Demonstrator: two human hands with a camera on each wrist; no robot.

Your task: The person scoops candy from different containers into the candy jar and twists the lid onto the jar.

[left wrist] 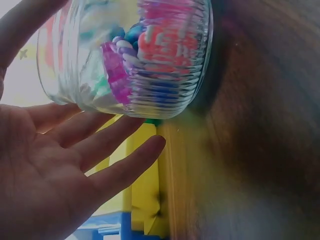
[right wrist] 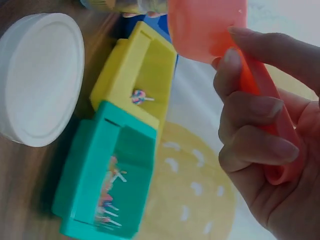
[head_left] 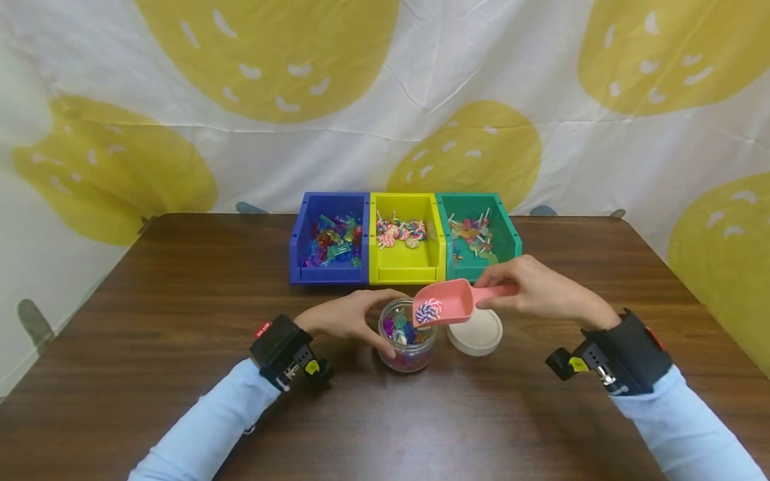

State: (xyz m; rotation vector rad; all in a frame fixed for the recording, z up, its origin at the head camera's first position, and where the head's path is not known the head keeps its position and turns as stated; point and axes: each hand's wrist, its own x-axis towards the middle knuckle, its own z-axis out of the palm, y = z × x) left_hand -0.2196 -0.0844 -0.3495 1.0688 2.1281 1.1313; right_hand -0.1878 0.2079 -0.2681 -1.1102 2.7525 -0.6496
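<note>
Pale blue sleeves (head_left: 686,427) come in from the lower corners, both forearms angled inward. Left hand (head_left: 345,317) lies low at the jar (head_left: 406,359), thumb on the near side, fingers along the far side; its grip is parted only as wide as the glass it holds. Right hand (head_left: 529,287) sits higher, knuckles up, grip closed round the handle of the pink scoop (head_left: 456,299), no slack.

Scoop bowl overlaps the jar's right rim in the head view; whether they touch, cannot tell. It also covers part of the white lid (head_left: 477,336), just right of the jar. Left wrist view cuts off one side of the jar; right wrist view cuts off the scoop's mouth and hides its load.

Scoop: smooth, mouth toward the jar, swirled candy (head_left: 428,310) in blue, white and pink near its lip; one piece or two, unclear. Jar: clear, lidless, ribbed lower down, upright on the brown worktop (head_left: 180,300), purple, blue and coral sweets (head_left: 399,332) inside. Blue bin (head_left: 331,275), yellow bin (head_left: 409,274) and green bin (head_left: 510,248) stand in a row behind.
</note>
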